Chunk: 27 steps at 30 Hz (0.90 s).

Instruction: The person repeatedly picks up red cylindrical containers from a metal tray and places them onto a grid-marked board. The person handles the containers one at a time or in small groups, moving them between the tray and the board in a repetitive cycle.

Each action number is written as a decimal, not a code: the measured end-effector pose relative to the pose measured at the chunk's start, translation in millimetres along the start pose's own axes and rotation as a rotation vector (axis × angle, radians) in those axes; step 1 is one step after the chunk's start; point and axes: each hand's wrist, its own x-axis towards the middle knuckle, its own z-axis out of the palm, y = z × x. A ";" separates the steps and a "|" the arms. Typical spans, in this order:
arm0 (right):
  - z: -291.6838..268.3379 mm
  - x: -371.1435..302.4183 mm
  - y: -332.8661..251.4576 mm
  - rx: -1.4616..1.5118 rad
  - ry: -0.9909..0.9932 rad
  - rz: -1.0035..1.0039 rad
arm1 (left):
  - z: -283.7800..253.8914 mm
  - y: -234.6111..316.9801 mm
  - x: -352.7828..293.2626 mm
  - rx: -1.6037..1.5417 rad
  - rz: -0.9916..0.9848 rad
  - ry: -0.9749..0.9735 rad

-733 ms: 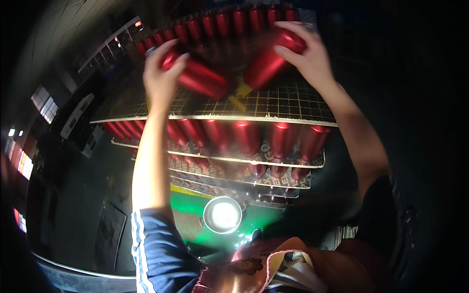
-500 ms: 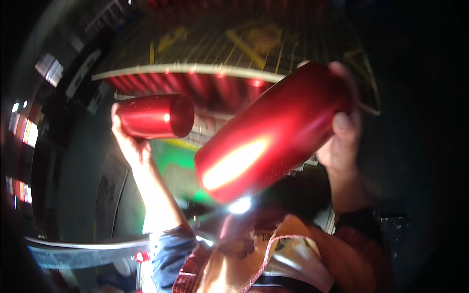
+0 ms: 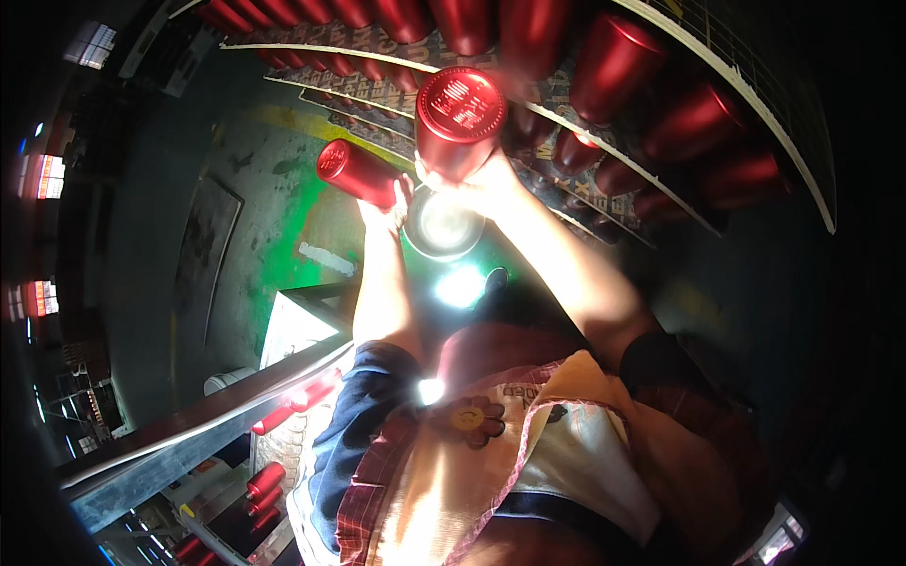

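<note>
My left hand [image 3: 385,209] grips a small red metal container [image 3: 363,176] that lies tilted, its flat end toward the upper left. To its right my right hand [image 3: 472,181] holds a wider red metal container [image 3: 455,146] from below. Raised marks show on its round end, which faces up at me. The fingers of both hands are partly hidden behind the containers. The two containers are close together but apart. Just beneath my hands shows a round grey thing [image 3: 415,236] with a glaring middle; I cannot make out its kind.
Tiered shelves [image 3: 332,91] with pale edges hold rows of similar red containers [image 3: 613,66] ahead and to the right. At lower left runs a metal rail [image 3: 142,453], with more red containers [image 3: 266,491] beyond it. The floor [image 3: 283,212] has green and yellow paint.
Both hands have come closer together, and the right one is lower against the shelves. The containers have turned so their ends face up. The view has swung, showing more shelf rows.
</note>
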 end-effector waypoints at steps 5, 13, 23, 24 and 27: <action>-14.5 -6.1 13.0 0.412 0.030 0.337 | -0.9 8.4 -15.4 -0.090 -0.166 -0.236; -75.7 -102.7 37.3 0.454 -0.337 0.314 | -17.3 -66.4 -179.4 0.181 0.315 -0.400; -198.1 -336.4 137.7 0.754 -0.028 0.723 | -253.2 -97.4 -537.9 1.032 0.864 0.345; -196.5 -344.2 145.3 0.565 -0.072 0.689 | -270.0 -90.5 -569.0 1.041 0.944 0.427; -159.1 -353.5 181.2 -0.149 0.185 0.394 | -313.8 -60.9 -653.5 1.041 1.213 0.685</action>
